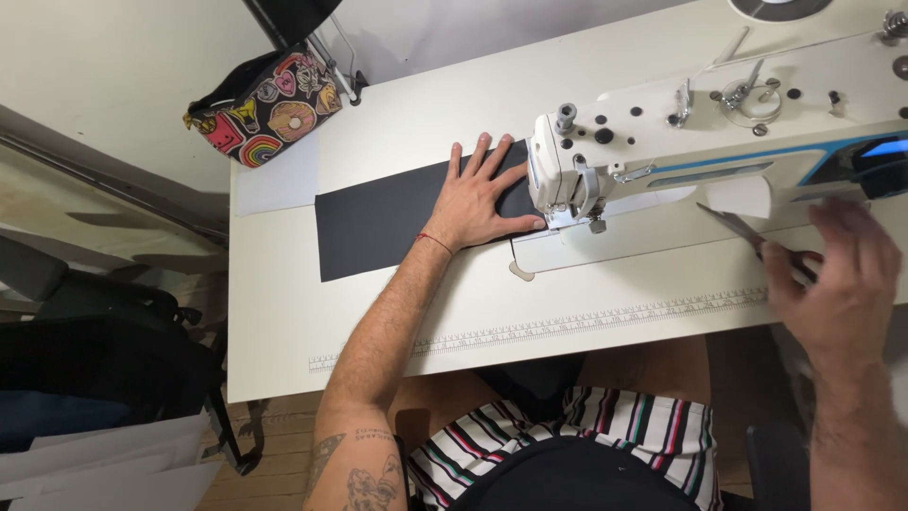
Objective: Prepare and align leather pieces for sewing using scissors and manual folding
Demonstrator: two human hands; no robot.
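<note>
My left hand (480,197) lies flat with fingers spread on a long strip of black fabric (378,220), pressing it to the white table (284,312) just left of the sewing machine's needle area (567,216). The fabric runs under the white sewing machine head (719,132). My right hand (837,279), blurred, grips a pair of scissors (733,227) whose blades point left toward the machine, above the table in front of the machine.
A ruler strip (567,326) runs along the table's front. A black pouch with colourful patches (270,109) sits at the table's far left corner. Dark bags and white sheets (95,378) rest on the floor at left.
</note>
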